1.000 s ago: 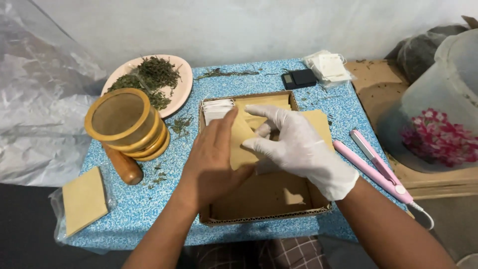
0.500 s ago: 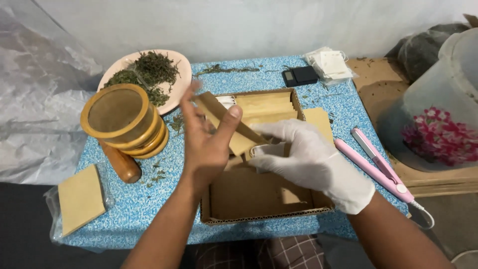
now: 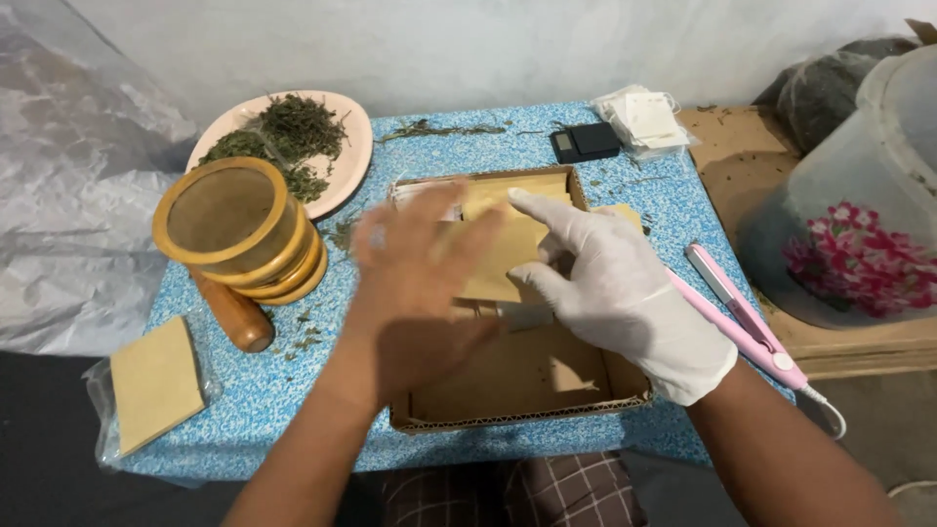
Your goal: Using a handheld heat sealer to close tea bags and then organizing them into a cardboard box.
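A shallow cardboard box lies on the blue speckled table in front of me. Tan paper pouches are stacked in its far half. My bare left hand hovers over the box's left side, fingers spread, blurred by motion and holding nothing. My right hand wears a white glove. Its index finger stretches across the top pouch and its thumb presses the pouch's right edge. White packets show at the box's far left corner.
A pink plate of dried green herbs stands at the back left, with stacked round wooden sieves and a wooden pestle in front. Bagged tan pouches lie near left. A black scale, white sachets, a pink sealing tong and a flowered tub are to the right.
My left hand has let go of the tan pouch it lifted and has swung down over the box with fingers spread. The pouch now lies flat under my gloved right fingers.
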